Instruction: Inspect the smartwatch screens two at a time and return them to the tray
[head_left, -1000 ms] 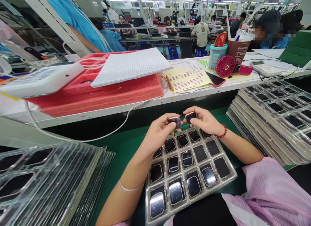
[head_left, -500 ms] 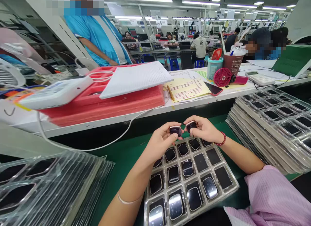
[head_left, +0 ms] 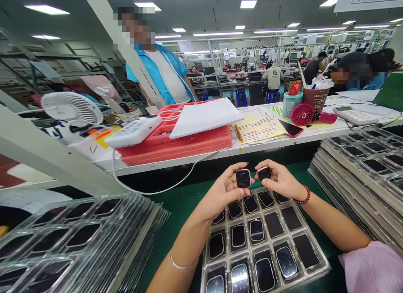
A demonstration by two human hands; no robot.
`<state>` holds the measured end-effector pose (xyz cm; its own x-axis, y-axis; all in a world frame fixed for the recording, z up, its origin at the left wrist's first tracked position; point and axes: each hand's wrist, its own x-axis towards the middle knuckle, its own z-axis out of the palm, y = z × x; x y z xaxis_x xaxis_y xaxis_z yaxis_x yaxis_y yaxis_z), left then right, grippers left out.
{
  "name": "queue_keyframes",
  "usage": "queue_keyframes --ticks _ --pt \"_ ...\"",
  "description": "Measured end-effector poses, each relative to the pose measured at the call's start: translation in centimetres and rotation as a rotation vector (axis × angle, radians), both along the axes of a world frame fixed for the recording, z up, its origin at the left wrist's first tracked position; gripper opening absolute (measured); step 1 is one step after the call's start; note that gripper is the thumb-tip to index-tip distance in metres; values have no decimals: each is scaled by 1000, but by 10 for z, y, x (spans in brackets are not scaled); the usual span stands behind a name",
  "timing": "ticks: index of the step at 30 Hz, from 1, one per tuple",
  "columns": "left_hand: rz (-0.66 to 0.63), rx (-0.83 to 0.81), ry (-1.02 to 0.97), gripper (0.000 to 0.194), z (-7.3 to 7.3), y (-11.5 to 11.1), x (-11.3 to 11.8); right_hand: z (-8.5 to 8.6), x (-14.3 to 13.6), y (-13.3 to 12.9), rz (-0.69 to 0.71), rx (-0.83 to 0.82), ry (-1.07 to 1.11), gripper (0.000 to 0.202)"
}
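- Left hand (head_left: 225, 192): fingers closed around a watch case (head_left: 243, 178), screen facing the camera.
- Right hand (head_left: 281, 179): pinches a second watch case (head_left: 263, 173), just beside the first.
- Both are held above the clear tray (head_left: 317, 265).

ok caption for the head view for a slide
Left hand and right hand each hold a smartwatch body above a clear tray of watch bodies on a green bench.

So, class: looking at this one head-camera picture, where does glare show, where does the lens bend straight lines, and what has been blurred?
Head view: ceiling light glares off the watch faces in the tray nearest the camera; the wide lens bows the white frame bar and the bench edge; faces of the people behind are pixelated; the left hand and right hand, each holding a small watch body, are sharp.
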<state>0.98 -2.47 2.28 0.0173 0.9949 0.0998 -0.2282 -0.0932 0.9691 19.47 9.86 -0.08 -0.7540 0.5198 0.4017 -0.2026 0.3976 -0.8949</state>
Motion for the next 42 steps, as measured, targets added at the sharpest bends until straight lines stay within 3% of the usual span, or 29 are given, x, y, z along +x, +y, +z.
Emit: queue_keyframes --ticks 5,8,13,17,21,26,28,31,33,38,42 --pt "-480 51 -395 55 17 -37 18 4 4 -2 10 -127 -52 35" --pt "-716 74 -447 69 25 -49 31 3 6 1 41 -213 -65 36" --pt "-731 -37 -209 90 30 -46 36 0 7 6 197 -414 28 43" --pt "-726 -59 -151 95 29 -42 34 6 10 6 290 -573 75 42" --pt "-663 -22 -167 90 31 -45 27 28 14 -8 391 -640 164 34" --pt "-529 263 -391 66 28 -40 2 65 13 -51 609 -762 257 35" --pt "-331 282 -333 56 27 -29 -9 77 8 -66 716 -844 235 44" --pt "76 131 -157 49 29 -8 -19 89 2 -77 766 -912 145 51" --pt "204 35 -84 51 28 3 -22 93 0 -77 759 -924 89 52" --pt "166 -26 -4 71 21 12 -25 93 0 -70 759 -920 70 53" --pt "137 -27 40 73 19 12 -29 91 2 -69 751 -901 85 55"
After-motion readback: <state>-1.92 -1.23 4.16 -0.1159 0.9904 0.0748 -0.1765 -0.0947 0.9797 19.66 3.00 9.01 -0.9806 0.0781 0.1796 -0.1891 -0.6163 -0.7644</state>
